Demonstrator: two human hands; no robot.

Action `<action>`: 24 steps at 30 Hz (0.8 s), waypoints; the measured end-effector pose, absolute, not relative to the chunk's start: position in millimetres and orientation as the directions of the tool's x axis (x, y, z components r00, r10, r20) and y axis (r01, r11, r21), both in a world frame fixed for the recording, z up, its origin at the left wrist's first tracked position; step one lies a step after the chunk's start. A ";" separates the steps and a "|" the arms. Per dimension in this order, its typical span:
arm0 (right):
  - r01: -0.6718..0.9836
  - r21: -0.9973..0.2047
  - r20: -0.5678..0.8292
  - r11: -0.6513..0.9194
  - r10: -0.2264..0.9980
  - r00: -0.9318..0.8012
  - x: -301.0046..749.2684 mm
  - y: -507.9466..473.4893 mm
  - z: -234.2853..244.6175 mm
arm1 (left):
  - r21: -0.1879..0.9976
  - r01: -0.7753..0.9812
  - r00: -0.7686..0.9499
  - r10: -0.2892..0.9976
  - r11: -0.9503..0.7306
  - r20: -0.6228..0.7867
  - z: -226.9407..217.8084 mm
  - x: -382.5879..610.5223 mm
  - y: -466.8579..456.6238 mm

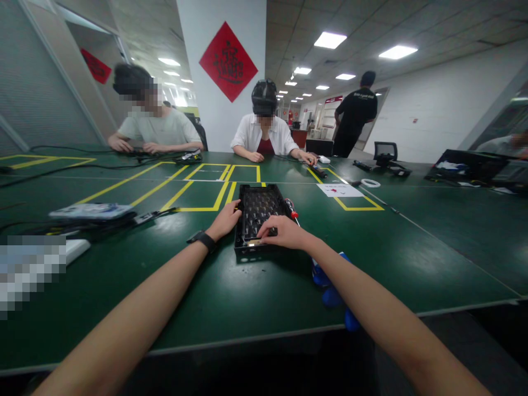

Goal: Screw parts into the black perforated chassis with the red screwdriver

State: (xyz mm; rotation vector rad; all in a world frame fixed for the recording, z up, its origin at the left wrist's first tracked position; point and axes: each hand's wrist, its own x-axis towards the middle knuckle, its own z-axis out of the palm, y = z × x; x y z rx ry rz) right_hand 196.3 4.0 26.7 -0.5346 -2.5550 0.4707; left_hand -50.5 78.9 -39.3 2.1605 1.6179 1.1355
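A black rectangular plastic case [264, 212] lies on the green table, open side up, with a dimpled pattern on its inner floor. My left hand [226, 219] is closed round its left wall. Over the near right corner, my right hand [282, 231] reaches into the case, thumb and fingers drawn together. Its fingertips are at a small tan and shiny piece [252, 242] along the near wall; what lies between them is hidden. Right of the case rests a screwdriver [292, 210] with a red and clear handle. Blue gloves [330, 289] lie partly under my right forearm.
Left, a flat pale device [93, 211] sits by black cables, near a white object [76, 250]. A printed sheet [340, 190] and a white cable coil [370, 183] lie at right. Yellow tape marks the table [412, 236]. Two people sit opposite; another stands behind.
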 end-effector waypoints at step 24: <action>0.277 -0.490 0.322 0.827 0.466 -0.824 196.7 5.1 28.8 | 0.586 0.717 0.099 0.887 -0.378 0.451 -38.4 -50.2 77.4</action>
